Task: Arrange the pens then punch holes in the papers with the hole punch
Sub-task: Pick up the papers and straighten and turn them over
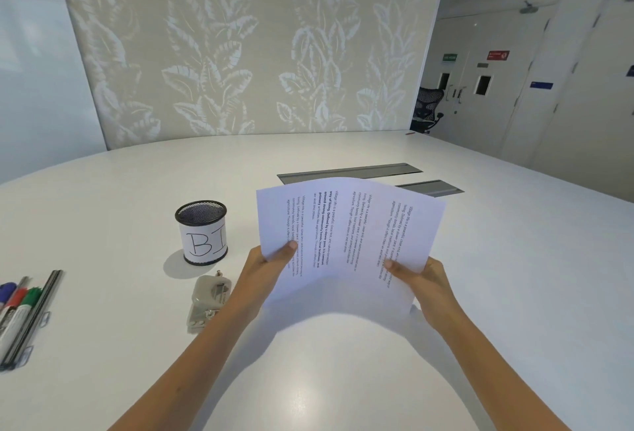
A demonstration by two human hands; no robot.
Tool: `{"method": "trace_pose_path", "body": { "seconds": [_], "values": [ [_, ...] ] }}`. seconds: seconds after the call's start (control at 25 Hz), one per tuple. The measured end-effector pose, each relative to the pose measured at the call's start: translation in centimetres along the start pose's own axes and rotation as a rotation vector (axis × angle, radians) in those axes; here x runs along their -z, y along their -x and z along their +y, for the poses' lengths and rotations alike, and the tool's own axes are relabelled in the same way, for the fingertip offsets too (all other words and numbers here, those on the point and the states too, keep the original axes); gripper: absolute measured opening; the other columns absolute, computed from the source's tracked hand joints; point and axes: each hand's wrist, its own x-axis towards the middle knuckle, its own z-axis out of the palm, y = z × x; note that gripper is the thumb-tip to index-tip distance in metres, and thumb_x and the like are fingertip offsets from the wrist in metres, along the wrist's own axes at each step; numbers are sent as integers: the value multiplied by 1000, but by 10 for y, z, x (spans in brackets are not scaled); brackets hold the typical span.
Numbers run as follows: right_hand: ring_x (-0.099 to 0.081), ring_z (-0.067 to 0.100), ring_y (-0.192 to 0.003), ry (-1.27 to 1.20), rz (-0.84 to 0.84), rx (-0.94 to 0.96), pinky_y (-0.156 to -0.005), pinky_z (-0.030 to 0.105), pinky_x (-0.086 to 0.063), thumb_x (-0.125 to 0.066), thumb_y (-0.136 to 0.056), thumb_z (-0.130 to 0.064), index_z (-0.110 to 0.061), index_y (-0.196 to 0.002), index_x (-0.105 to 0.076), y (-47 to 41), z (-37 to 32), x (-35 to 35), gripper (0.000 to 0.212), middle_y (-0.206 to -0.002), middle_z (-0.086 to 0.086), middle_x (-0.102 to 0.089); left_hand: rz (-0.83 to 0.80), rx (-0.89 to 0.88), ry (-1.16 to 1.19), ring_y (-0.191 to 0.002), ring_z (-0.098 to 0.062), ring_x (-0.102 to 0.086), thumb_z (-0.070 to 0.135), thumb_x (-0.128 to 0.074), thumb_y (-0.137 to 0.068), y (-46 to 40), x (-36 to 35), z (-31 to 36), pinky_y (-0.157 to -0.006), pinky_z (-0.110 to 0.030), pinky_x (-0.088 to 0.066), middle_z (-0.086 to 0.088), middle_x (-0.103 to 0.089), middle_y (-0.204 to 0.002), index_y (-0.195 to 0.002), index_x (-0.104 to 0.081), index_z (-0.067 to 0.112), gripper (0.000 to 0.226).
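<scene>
Both hands, left hand and right hand, are pinching the papers above the bench middle. Punching step is starting; next, I judge, they are needing squaring, then feeding into the hole punch left.

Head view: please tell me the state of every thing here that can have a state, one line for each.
papers: lifted off the table, fanned, bowed, held at both lower corners
left hand: pinches the papers' left corner
right hand: pinches the papers' right corner
hole punch: resting on the table, untouched
pen holder: upright, no pens visible inside
markers: lying capped at the table's left edge
</scene>
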Motion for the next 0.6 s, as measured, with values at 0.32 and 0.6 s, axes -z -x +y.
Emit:
{"method": "trace_pose_path", "body": {
  "seconds": [0.32, 0.6],
  "values": [
    [-67, 14, -65, 63, 238, 87, -63, 27, -55, -78, -74, -17, -11, -97, -69, -22, -28, 30, 26, -81, 5, -72, -76, 68, 47, -101, -21, -69, 30, -65, -87, -3, 5, 10, -93, -44, -51, 1, -73, -109, -113, -67, 22, 27],
    [-63, 22, -79, -278, 381, -100, -57, 26, -55, -72, -81, -25, -10, -106, -55, -31, -34, 40, 34, -89, 2, -63, -16, 194, 298, -98, -25, -70, 11, -57, -92, 11, -11, 1, -82, -40, -56, -7, -73, -109, -117, -63, 10, 25]
  ]
}}
